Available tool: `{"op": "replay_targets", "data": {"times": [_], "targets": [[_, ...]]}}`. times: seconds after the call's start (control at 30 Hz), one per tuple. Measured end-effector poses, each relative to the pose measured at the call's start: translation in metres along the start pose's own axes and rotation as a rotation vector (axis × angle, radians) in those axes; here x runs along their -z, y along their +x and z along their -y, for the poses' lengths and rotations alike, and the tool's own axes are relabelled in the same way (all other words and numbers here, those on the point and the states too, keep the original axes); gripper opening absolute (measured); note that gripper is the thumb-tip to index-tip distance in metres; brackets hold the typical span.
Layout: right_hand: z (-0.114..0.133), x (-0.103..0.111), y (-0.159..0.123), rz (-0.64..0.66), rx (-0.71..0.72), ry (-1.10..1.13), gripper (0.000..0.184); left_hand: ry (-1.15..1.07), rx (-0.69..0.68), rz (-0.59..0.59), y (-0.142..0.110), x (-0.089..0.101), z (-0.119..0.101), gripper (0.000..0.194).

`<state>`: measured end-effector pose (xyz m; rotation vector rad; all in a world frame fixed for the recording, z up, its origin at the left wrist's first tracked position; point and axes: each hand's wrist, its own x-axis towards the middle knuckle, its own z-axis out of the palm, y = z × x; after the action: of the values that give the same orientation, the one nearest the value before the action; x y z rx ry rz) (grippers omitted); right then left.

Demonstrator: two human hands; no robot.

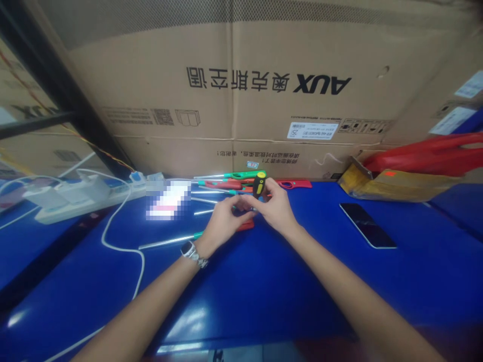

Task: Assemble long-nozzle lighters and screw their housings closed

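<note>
A short screwdriver (pixel 259 185) with a black and yellow handle stands upright in my right hand (pixel 277 205), whose fingers are closed around it. Just beside it, my left hand (pixel 225 216) is pinched shut below the handle; what lies in its fingertips is too small and covered to make out. The two hands touch or nearly touch. Behind and under them lie several long-nosed gas lighters, among them a green one (pixel 249 175) and a red one (pixel 302 184). A metal lighter tube (pixel 166 243) sticks out to the left of my left wrist, its handle partly hidden.
A lit phone (pixel 169 200), blurred out, lies left of the lighters. Further left are a white power strip (pixel 90 203) with plugs and a white cable (pixel 141 266). A dark phone (pixel 366 225) and an open carton (pixel 400 186) are right. A large cardboard sheet (pixel 151 50) walls the back.
</note>
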<state>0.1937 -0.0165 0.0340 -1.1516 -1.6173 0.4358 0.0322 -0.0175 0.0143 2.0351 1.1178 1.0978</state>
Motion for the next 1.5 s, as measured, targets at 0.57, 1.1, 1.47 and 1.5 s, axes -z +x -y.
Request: {"op": "replay_targets", "data": {"times": [0.57, 1.1, 1.47, 1.5], "targets": [[-0.001, 0.023, 0.002, 0.368, -0.125, 0.377, 0.032, -0.036, -0.093, 0.231, 0.005, 0.005, 0.004, 0.02], [0.002, 0.019, 0.003, 0.345, -0.028, 0.24, 0.031, -0.121, -0.032, 0.176, 0.004, 0.004, 0.002, 0.023], [-0.005, -0.002, -0.004, -0.045, -0.064, 0.097, 0.03, -0.197, 0.067, -0.076, 0.007, -0.013, -0.001, 0.017], [-0.004, -0.004, -0.005, -0.07, -0.063, 0.073, 0.031, -0.232, 0.088, -0.085, 0.007, -0.014, -0.002, 0.016]]}}
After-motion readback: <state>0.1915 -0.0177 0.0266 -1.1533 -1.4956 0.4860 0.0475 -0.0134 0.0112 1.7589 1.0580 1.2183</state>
